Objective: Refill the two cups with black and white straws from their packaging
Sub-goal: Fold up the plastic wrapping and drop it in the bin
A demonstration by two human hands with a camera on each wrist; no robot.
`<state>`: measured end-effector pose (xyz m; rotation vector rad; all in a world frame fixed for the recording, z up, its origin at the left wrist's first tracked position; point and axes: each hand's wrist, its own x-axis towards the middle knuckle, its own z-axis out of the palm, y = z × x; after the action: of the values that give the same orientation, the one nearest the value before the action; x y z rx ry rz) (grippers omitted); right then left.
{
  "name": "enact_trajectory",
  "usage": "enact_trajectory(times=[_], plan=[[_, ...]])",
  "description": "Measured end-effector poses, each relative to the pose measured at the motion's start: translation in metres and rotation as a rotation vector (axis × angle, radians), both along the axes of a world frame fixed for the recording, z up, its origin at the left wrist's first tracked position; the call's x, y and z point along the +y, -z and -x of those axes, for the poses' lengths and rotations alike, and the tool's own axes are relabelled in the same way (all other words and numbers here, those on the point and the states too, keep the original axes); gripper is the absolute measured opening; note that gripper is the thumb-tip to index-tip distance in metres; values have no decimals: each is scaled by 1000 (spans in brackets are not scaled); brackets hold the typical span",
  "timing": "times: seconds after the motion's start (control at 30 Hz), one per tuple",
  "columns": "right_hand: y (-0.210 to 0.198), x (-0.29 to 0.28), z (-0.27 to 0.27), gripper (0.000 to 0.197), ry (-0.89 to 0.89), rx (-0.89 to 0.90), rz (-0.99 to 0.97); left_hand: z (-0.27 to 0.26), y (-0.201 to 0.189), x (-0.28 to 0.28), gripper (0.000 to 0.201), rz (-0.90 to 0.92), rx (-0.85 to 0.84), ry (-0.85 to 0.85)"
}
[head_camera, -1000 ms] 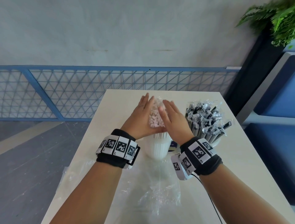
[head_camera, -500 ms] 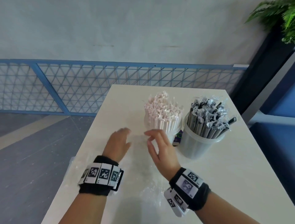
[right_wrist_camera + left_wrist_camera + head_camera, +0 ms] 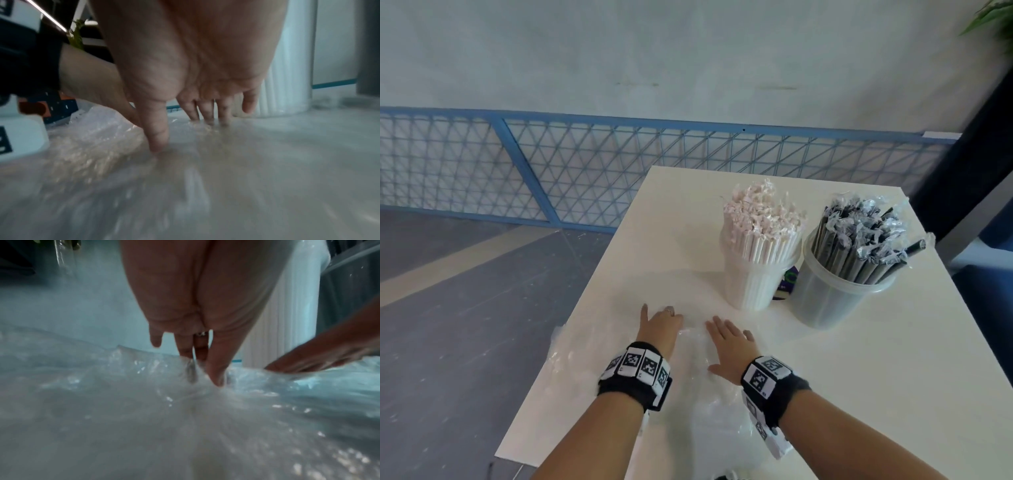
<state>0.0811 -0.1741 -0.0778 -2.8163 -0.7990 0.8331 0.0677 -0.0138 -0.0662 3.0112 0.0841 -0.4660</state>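
Both hands lie palm-down on crumpled clear plastic packaging (image 3: 698,407) spread over the near part of the white table (image 3: 859,377). The left hand (image 3: 658,329) reaches forward with straight fingers, their tips pressing into the film; it grips nothing that shows. The right hand (image 3: 732,353) rests just beside it, fingers extended and spread, thumb tip down on the plastic, also holding nothing. The wrist views are blurred, so any slight pinch of the film cannot be ruled out. Farther back, the white ribbed cup (image 3: 755,284) stands packed with wrapped white straws (image 3: 763,222). Touching or nearly touching its right side, the translucent cup (image 3: 825,298) holds wrapped black straws (image 3: 863,240).
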Motion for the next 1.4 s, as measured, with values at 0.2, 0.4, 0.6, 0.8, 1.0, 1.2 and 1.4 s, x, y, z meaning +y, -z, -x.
enact_trajectory(times=[0.2,0.4,0.6,0.8,1.0,1.2,1.4], plan=[[-34,6,-10,46,140,-96,-473,7,-24,-6,14,68,-402,282],[-77,0,-9,14,375,-100,-916,26,-73,3,60,238,-1123,-94],[-123,-14,-5,9,539,-86,-1319,29,-90,11,111,1362,-625,-576],[-133,-15,-6,23,652,-165,-1435,16,-101,-6,69,1509,-738,-528],[-130,-24,-5,24,748,-248,-1363,11,-113,-20,48,1524,-895,-413],[-126,-34,-6,33,742,-324,-1295,3,-112,-23,21,1355,-859,-314],[-129,-40,-8,25,871,-379,-1364,9,-120,-27,77,1272,-747,-64]])
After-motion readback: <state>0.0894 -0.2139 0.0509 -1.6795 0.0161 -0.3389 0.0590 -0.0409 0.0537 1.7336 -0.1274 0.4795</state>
